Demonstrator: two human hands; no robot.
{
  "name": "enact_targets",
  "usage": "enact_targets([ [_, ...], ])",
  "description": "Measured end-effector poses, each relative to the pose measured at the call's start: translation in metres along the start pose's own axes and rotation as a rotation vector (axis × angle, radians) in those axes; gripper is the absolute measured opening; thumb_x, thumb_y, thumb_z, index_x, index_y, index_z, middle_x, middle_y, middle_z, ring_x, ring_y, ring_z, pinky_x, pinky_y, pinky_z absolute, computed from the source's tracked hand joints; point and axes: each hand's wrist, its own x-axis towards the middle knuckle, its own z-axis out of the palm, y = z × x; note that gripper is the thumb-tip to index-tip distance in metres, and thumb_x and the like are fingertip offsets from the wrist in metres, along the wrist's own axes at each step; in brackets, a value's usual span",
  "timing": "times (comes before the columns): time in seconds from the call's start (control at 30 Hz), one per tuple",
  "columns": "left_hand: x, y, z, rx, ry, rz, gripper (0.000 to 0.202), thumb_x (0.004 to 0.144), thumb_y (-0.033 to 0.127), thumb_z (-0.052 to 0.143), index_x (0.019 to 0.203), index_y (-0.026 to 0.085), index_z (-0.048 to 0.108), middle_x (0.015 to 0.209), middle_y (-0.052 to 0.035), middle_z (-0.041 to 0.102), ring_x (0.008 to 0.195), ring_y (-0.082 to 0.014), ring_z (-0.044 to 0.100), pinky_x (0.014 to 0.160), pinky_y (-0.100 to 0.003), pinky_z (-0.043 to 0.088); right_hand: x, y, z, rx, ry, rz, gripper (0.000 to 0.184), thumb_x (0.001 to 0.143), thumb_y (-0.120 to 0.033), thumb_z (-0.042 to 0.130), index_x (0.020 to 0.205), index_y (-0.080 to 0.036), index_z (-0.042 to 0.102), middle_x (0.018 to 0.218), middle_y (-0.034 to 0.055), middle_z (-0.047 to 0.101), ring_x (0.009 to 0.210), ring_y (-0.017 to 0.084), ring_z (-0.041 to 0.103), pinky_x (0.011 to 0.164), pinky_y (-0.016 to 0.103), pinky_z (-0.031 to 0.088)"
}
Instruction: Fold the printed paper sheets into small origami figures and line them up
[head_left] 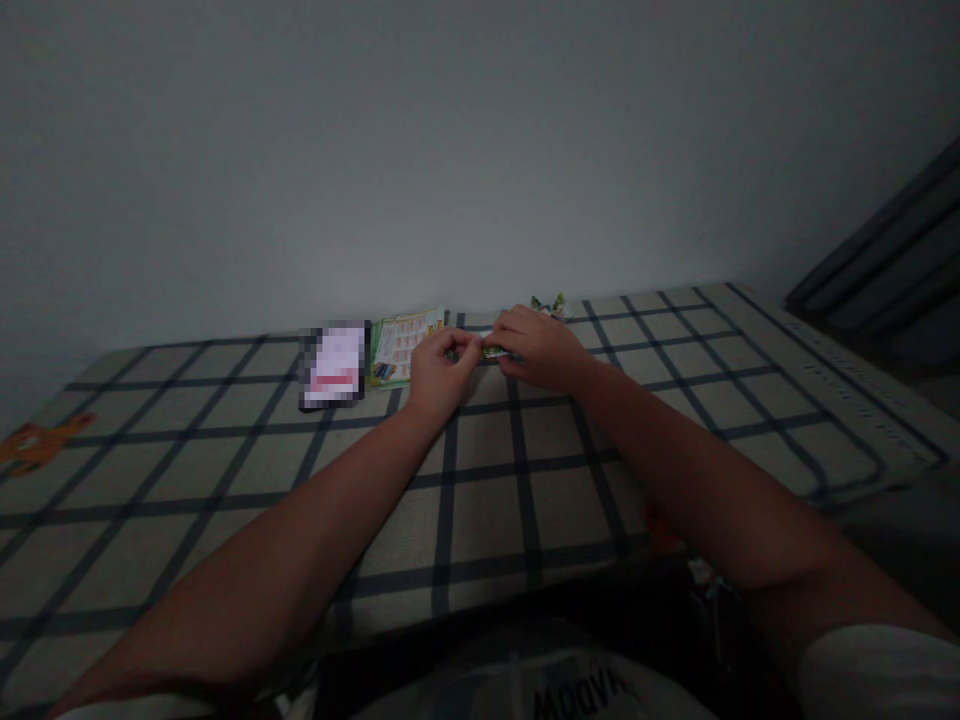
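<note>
Green and white: one strip [493, 351], small, set between the two hands — whether resting on the surface [487, 440] or held just above it cannot be told. Make: paper or thin film, by its look; print too dim to read. Handling, as judged: very light, limp, easily creased or torn, perhaps slick; best taken near its two ends, in a light fingertip pinch.

Left hand [442, 368]: thumb and forefinger brought together on the strip's left end. Right hand [541, 347]: fingers bent, closed on the right end, hiding much of it.

Also present: one leaflet [397, 348], printed, partly behind the left hand; one phone [335, 362], screen lit but blurred into blocks, just left of the leaflet; one crumpled scrap [551, 305] — beyond the right hand, partly hidden. Covering: pale cloth, dark checks.
</note>
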Motion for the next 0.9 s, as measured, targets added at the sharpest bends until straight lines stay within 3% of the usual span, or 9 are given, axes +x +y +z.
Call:
enact_targets([
  [0.1,0.001,-0.001,0.000,0.001,-0.010,0.008,0.016,0.086,0.031,0.065,0.073,0.021,0.068,0.068,0.0008,0.064,0.068,-0.0162,0.058,0.067,-0.031,0.045,0.001,0.001,0.002,0.079,0.025,0.022,0.018,0.089,-0.017,0.060,0.104,-0.017,0.070,0.102,0.0107,0.067,0.098,0.024,0.054,0.085,0.037,0.043],
  [0.2,0.005,-0.003,-0.002,0.004,-0.013,0.043,0.019,0.090,0.032,0.060,0.075,0.022,0.067,0.075,-0.0007,0.067,0.077,-0.0180,0.061,0.075,-0.033,0.048,0.002,0.003,0.007,0.250,0.126,0.064,0.017,0.095,-0.021,0.057,0.100,-0.018,0.072,0.098,0.0091,0.070,0.096,0.022,0.058,0.087,0.038,0.045],
  [0.33,0.007,-0.006,-0.001,-0.026,-0.041,0.113,0.023,0.097,0.037,0.053,0.089,0.024,0.071,0.095,-0.0033,0.071,0.096,-0.0207,0.064,0.090,-0.037,0.049,0.002,0.007,0.015,0.510,0.245,0.262,0.017,0.093,-0.029,0.062,0.096,-0.019,0.074,0.094,0.0073,0.074,0.088,0.019,0.064,0.083,0.036,0.050],
  [0.47,0.003,-0.008,0.002,-0.004,-0.078,0.082,0.021,0.088,0.042,0.069,0.099,0.024,0.073,0.094,-0.0029,0.073,0.089,-0.0204,0.065,0.079,-0.033,0.050,0.002,0.009,0.024,0.816,0.283,0.530,0.026,0.083,-0.038,0.070,0.098,-0.017,0.073,0.090,0.0064,0.073,0.078,0.016,0.065,0.070,0.029,0.052],
  [0.6,0.002,-0.006,0.003,-0.050,-0.084,0.000,0.021,0.088,0.041,0.068,0.093,0.022,0.075,0.086,-0.0019,0.074,0.078,-0.0176,0.065,0.071,-0.030,0.048,0.002,0.009,0.024,1.064,0.308,0.632,0.040,0.078,-0.045,0.074,0.106,-0.016,0.069,0.091,0.0054,0.071,0.078,0.014,0.065,0.067,0.027,0.053],
  [0.7,0.004,-0.004,0.002,-0.078,-0.110,-0.045,0.023,0.086,0.044,0.070,0.090,0.022,0.076,0.083,-0.0020,0.075,0.073,-0.0169,0.064,0.067,-0.029,0.048,0.003,0.008,0.020,1.102,0.250,0.623,0.043,0.080,-0.047,0.071,0.112,-0.017,0.070,0.098,0.0067,0.072,0.079,0.014,0.064,0.066,0.027,0.053],
  [0.8,0.004,-0.003,0.002,-0.135,-0.171,-0.094,0.028,0.083,0.048,0.072,0.091,0.022,0.077,0.084,-0.0032,0.076,0.071,-0.0171,0.064,0.065,-0.030,0.049,0.004,0.008,0.018,1.039,0.229,0.601,0.037,0.076,-0.046,0.076,0.096,-0.015,0.073,0.088,0.0056,0.072,0.078,0.015,0.063,0.070,0.028,0.053],
  [0.9,0.004,-0.002,0.003,-0.289,-0.155,-0.171,0.033,0.082,0.051,0.074,0.094,0.020,0.077,0.087,-0.0051,0.078,0.075,-0.0184,0.068,0.070,-0.031,0.053,0.004,0.008,0.019,1.068,0.245,0.648,0.035,0.075,-0.049,0.077,0.084,-0.015,0.072,0.077,0.0035,0.069,0.071,0.014,0.062,0.067,0.028,0.052],
])
